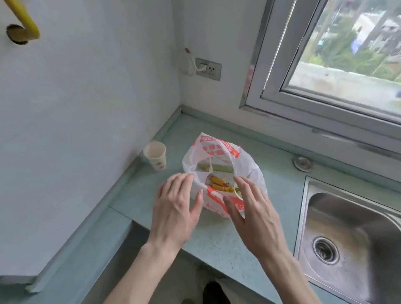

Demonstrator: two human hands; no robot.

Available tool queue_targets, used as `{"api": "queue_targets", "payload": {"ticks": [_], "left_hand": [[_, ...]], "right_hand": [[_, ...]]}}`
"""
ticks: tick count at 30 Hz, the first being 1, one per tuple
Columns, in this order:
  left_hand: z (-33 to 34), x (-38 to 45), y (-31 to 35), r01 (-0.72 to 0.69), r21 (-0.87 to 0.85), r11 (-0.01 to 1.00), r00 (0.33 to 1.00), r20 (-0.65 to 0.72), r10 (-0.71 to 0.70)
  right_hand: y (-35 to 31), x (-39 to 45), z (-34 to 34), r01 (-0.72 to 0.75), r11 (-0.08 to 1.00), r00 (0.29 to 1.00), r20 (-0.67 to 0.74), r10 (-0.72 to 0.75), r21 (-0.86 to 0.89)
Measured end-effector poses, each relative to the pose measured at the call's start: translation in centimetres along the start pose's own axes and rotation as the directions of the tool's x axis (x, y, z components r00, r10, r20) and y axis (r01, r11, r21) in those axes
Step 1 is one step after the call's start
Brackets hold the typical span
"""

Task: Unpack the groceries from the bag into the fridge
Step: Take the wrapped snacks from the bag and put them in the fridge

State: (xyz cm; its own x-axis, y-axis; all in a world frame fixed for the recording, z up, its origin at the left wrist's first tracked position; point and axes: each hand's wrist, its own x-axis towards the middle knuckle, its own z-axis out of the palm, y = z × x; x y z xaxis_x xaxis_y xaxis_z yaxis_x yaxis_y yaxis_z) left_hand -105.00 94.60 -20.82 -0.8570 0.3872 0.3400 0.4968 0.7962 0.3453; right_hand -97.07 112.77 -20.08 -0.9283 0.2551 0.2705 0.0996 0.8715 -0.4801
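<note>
A white plastic bag (220, 151) with red print sits open on the pale green counter (220, 237). Inside it I see orange and yellow pieces of food (219, 184) and a long green vegetable (220, 167). My left hand (176, 211) lies at the bag's left rim with fingers straight, touching the plastic. My right hand (251, 216) lies against the bag's right front side, fingers straight, thumb across the printed plastic. Neither hand grips anything. No fridge is in view.
A paper cup (156, 154) stands left of the bag near the wall. A steel sink (357, 239) is set into the counter at the right. Behind it are a window (350, 55) and a wall socket (208, 68). A yellow pipe (24, 19) runs top left.
</note>
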Motion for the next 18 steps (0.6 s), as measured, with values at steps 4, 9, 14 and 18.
{"api": "queue_targets", "payload": {"ticks": [4,9,14,18], "left_hand": [[3.3,2.3,-0.2,-0.028,-0.052,0.998,0.997,0.072,0.032],[6.1,5.6,0.3,-0.025,-0.146,0.989,0.993,0.108,0.041],[9.3,8.5,-0.5,0.019,-0.169,0.985,0.993,0.121,0.002],[12.2,9.8,-0.5,0.035,-0.238,0.971,0.986,0.166,0.005]], "right_hand": [[1.6,2.6,1.4,-0.045,0.998,0.998,0.054,0.043,0.036],[3.2,5.8,4.3,-0.135,0.943,0.985,0.146,0.094,0.306],[5.7,8.2,9.5,-0.184,0.897,0.959,0.274,0.073,0.402],[9.2,9.7,11.2,-0.186,0.948,0.935,0.344,0.089,0.26]]}}
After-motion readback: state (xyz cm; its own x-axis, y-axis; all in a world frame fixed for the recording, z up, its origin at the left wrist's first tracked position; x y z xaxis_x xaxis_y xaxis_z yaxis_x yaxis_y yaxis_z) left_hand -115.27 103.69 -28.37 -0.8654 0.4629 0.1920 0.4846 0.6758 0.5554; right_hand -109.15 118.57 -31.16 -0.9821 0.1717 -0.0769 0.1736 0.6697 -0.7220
